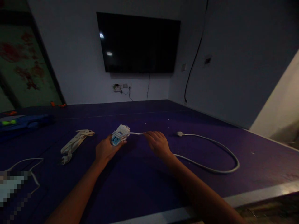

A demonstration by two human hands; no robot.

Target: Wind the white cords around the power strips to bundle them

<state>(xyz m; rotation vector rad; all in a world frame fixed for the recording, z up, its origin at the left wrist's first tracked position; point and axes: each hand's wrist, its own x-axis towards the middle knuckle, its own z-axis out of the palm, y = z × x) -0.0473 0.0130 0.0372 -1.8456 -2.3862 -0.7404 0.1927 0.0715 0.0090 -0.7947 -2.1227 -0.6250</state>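
Note:
My left hand (105,149) is closed round a white power strip (121,129) with a light blue socket face. Several turns of its white cord (134,133) are wound about the strip's middle. From there the cord runs to my right hand (158,143), whose fingers pinch it a short way off. Past that hand the cord's loose end curves over the purple surface in a wide loop and ends in a white plug (179,133). Left of my left hand lies a second white power strip (76,143), bundled in its own cord.
The purple surface (140,174) has a pale front edge. Blue fabric (30,121) lies at far left, and a thin white cable (35,177) sits beside a blurred-out patch. Behind are a wall-mounted television (140,43), wall sockets (125,86) and a hanging black cable (195,59).

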